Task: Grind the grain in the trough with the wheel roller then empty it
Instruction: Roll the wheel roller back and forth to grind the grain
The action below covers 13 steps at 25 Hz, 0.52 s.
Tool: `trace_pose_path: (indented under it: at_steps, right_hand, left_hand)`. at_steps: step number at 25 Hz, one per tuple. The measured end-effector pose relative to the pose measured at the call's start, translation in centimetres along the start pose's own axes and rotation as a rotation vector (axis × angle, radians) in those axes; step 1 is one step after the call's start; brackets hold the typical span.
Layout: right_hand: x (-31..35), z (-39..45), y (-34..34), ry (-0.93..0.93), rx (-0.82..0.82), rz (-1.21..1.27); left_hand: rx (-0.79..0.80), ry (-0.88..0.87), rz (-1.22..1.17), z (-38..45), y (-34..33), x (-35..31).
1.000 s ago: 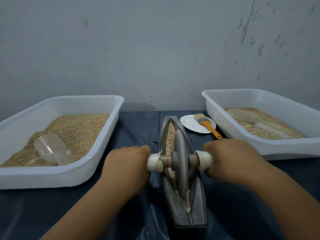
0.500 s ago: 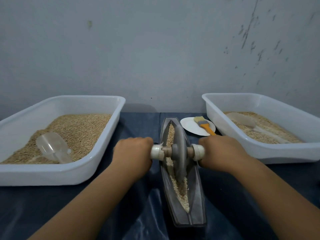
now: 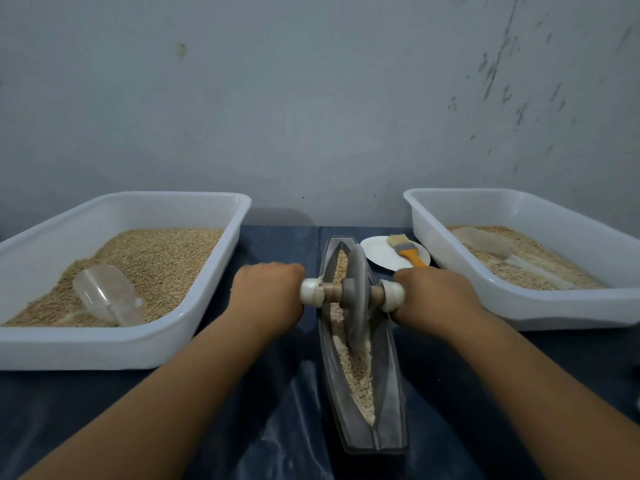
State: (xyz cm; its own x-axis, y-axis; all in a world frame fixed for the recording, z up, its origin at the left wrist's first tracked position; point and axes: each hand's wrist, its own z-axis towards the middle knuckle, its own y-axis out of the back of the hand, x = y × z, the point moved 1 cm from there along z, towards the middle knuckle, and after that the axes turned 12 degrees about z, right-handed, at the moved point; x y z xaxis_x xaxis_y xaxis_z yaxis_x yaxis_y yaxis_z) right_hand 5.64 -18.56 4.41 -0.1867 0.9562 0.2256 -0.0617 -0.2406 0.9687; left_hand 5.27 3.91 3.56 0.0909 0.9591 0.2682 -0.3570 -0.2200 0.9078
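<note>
A: From your head camera, where's the wheel roller (image 3: 355, 292)?

B: Upright in the trough (image 3: 388, 386), toward its far half. Your left hand (image 3: 266, 299) and right hand (image 3: 434, 299) each curl round an axle end.

A: Handling?

B: Probably heavy and stiff; keep hold by the axle ends, and the grain (image 3: 358, 375) may scatter.

Matt grey metal, glossy white plastic, sheeny dark cloth

The trough (image 3: 391, 386) and wheel roller (image 3: 356, 292) look dull grey metal, its axle wood with white end caps; both tubs (image 3: 194, 327) (image 3: 568, 310) are smooth glossy white plastic, the scoop (image 3: 104, 294) cloudy clear plastic, the table cover (image 3: 277, 427) dark with a slight sheen, the grain (image 3: 358, 375) coarse
</note>
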Motion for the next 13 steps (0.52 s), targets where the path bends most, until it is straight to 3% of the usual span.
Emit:
trace_pose_path:
  at_steps: [3,7,13]
  right_hand:
    - [-0.5,-1.8,0.9,0.044,0.12,0.004]
    - [-1.2,-5.1,1.8,0.13,0.138,-0.051]
    - [1.0,-0.3,0.7,0.068,-0.074,-0.118]
  left_hand:
    - [0.006,-0.009,-0.032,-2.2,0.2,0.3]
    - [-0.226,-0.125,0.003,-6.8,0.0,1.1]
    - [0.042,0.06,-0.038,-1.7,-0.9,0.6]
